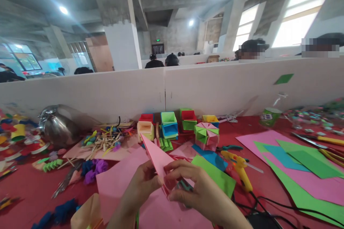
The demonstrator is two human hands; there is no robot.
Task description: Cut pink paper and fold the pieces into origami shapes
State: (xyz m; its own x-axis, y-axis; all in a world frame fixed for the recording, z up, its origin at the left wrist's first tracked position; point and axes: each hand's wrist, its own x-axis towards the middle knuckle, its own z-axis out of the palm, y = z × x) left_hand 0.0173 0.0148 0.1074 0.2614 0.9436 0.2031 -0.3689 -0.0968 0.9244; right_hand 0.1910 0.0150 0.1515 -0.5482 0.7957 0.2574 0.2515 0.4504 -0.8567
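A folded piece of pink paper (157, 152) rises to a sharp point between my hands, above the table's middle. My left hand (143, 182) pinches its lower left side between thumb and fingers. On the other side, my right hand (189, 182) grips the lower edge, its fingers bent round the folds. Flat pink sheets (120, 177) lie beneath both hands. Something dark and greenish shows under the right fingers, too covered to name. Behind the point stand several small folded paper boxes (170, 130) and a pink and green paper box with a pinwheel top (206, 136).
A yellow glue gun (240, 170) with a black cable lies to the right, near coloured sheets (303, 164) and scissors (309, 139). At left are a steel kettle (60, 127), wooden sticks (104, 141) and purple crumpled paper (96, 171). A white partition (120, 91) runs behind; people sit beyond it.
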